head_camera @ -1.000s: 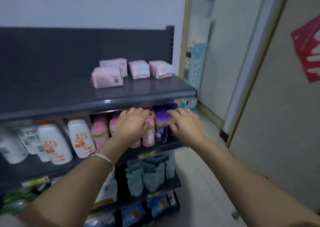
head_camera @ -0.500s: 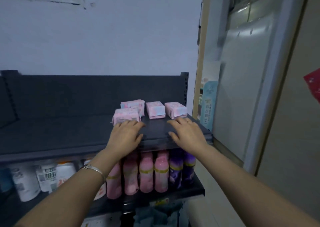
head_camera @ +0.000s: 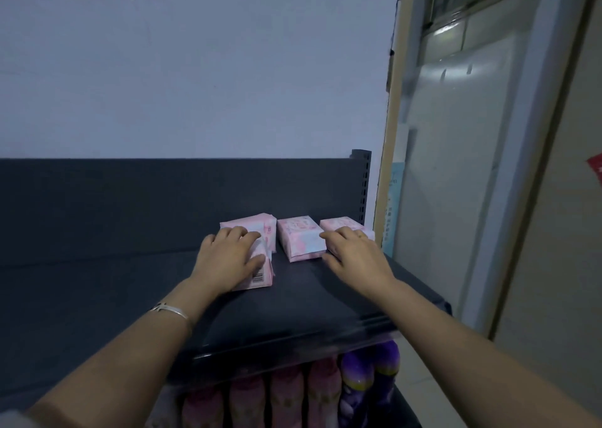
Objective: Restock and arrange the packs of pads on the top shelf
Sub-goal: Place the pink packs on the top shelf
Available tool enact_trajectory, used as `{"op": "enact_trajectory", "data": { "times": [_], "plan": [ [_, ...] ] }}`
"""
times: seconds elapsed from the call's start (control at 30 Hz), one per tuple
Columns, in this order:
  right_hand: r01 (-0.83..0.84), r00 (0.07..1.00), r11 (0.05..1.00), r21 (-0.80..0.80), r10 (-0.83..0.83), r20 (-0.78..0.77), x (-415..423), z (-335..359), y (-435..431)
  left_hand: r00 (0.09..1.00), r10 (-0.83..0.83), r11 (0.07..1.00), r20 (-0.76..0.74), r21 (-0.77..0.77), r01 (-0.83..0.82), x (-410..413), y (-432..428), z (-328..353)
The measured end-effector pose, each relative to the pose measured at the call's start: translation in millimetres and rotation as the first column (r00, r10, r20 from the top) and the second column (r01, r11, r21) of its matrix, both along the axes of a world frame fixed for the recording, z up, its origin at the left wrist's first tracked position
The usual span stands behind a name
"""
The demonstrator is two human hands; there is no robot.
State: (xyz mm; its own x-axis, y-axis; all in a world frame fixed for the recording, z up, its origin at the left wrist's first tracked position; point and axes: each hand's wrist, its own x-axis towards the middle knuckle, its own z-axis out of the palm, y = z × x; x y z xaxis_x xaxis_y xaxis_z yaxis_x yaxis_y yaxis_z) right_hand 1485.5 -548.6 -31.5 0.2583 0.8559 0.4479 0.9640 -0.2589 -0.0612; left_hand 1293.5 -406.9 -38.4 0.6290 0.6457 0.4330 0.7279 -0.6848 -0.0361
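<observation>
Four pink packs of pads lie at the right end of the dark top shelf (head_camera: 309,300). The left hand (head_camera: 228,258) covers the front pack (head_camera: 262,272), with its fingers curved over the top and its thumb against the right side. Just behind it sits the rear pack (head_camera: 257,227). The middle pack (head_camera: 301,238) lies untouched between the hands. The right hand (head_camera: 355,255) clasps the right pack (head_camera: 338,223), its fingers over the top. A silver bracelet (head_camera: 169,310) circles the left wrist. Pink bottles (head_camera: 286,398) and purple bottles (head_camera: 368,375) stand on the shelf below.
</observation>
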Motion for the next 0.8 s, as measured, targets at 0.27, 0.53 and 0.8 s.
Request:
{"op": "enact_trajectory", "data": {
  "times": [0.27, 0.53, 0.8],
  "plan": [
    [-0.043, 0.984, 0.999, 0.018, 0.046, -0.172, 34, -3, 69, 0.992, 0.127, 0.974, 0.019, -0.192, -0.121, 28, 37, -1],
    [-0.101, 0.966, 0.99, -0.093, 0.076, -0.249, 50, -10, 136, 0.941, 0.328, 0.887, -0.077, -0.318, -0.335, 46, 32, -12],
    [-0.055, 0.944, 0.956, -0.288, -0.044, -0.327, 43, -22, 159, 0.908, 0.419, 0.861, -0.033, -0.305, -0.408, 54, 20, -16]
  ]
}}
